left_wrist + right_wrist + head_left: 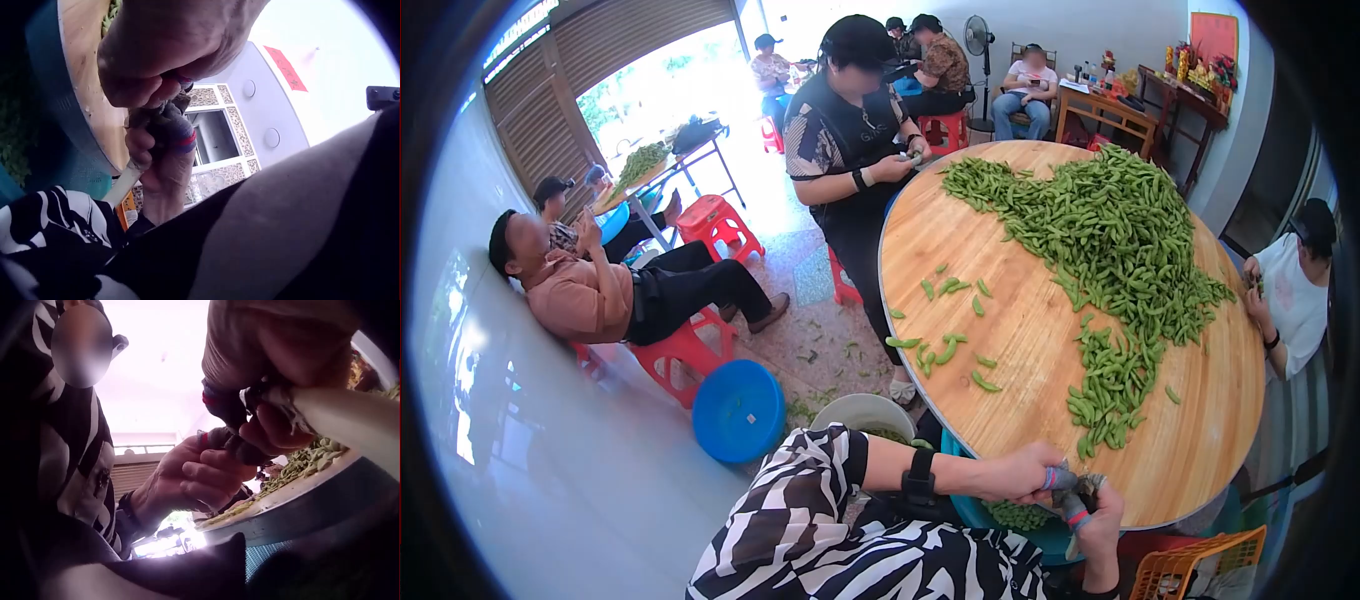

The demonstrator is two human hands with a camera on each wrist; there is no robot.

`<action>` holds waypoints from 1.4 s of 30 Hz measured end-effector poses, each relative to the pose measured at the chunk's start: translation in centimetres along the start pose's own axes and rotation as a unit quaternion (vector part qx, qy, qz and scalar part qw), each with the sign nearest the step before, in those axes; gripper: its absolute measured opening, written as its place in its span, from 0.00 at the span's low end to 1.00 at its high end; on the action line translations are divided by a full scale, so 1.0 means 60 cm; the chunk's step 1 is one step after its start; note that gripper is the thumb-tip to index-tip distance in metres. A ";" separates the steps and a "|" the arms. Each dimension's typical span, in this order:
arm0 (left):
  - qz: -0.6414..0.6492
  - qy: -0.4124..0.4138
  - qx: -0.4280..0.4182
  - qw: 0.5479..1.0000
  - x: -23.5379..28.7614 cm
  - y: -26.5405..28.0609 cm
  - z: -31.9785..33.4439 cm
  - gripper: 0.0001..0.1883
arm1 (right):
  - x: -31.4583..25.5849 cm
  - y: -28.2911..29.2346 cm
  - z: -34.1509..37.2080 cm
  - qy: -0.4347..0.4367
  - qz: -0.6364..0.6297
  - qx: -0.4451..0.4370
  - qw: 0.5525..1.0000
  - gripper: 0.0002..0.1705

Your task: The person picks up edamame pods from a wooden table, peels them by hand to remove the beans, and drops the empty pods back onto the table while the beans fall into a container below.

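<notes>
Close together at the near edge of the round wooden table (1020,400), the left hand (1020,472) and right hand (1100,515) meet with bent fingers. Both thumbs wear grey covers with red bands. A pale, smooth, handle-like piece (344,415) runs out from the right hand's curled fingers and shows as a pale strip (123,186) in the left wrist view. The left fingertips press against the right hand's fingertips; I cannot tell what lies between them. A large heap of green soybean pods (1120,230) covers the table's far and right side, reaching toward the hands.
Loose pods (945,350) lie at the table's left. Below its edge are a teal basin (1055,545) with green beans, a pale bucket (865,410) and an orange basket (1200,560). A blue basin (740,410) leans left. People sit around, one standing person (850,130) across.
</notes>
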State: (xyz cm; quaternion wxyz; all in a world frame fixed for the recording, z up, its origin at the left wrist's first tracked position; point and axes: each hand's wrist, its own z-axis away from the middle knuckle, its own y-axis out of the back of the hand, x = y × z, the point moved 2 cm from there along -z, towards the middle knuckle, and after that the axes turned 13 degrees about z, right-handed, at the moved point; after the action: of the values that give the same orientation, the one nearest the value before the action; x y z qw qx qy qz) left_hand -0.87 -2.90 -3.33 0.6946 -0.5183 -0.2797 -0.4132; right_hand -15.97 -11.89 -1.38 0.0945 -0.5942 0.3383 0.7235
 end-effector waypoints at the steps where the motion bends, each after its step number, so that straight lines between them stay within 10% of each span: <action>1: -0.001 -0.002 -0.001 1.000 0.006 -0.004 0.004 0.11 | -0.002 -0.003 -0.001 0.015 0.007 -0.007 1.000 0.09; 7: -0.068 0.055 -0.031 0.996 0.022 -0.004 0.021 0.04 | -0.014 -0.004 0.006 0.003 0.039 -0.044 0.998 0.09; 21: -0.503 -0.232 -0.101 0.827 0.030 -0.007 0.046 0.09 | -0.030 -0.009 0.023 -0.006 0.066 -0.095 0.993 0.05; 27: -0.532 -0.262 -0.090 0.800 0.030 -0.007 0.044 0.11 | -0.014 -0.007 0.016 0.027 0.058 -0.070 0.995 0.02; 34: -0.499 -0.387 -0.012 0.776 0.031 -0.022 0.050 0.12 | -0.002 -0.006 0.000 -0.137 -0.294 -0.075 0.943 0.06; 37: -0.498 -0.394 0.012 0.772 0.030 -0.024 0.048 0.11 | 0.007 -0.007 0.003 -0.077 -0.193 -0.070 0.976 0.06; 39: -0.444 -0.286 0.012 0.849 0.023 -0.008 0.039 0.11 | -0.013 -0.004 0.002 -0.101 -0.146 -0.039 0.983 0.05; 42: -0.473 -0.425 0.023 0.772 0.023 0.000 0.038 0.12 | -0.022 0.002 0.001 -0.099 -0.151 -0.091 0.979 0.10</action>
State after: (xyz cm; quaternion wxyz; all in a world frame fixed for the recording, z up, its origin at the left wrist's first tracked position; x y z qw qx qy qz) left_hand -0.08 -1.10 -1.53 0.2338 -0.4274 -0.7654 -0.4205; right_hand -15.74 -11.58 -0.13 0.1812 -0.5701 0.1662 0.7839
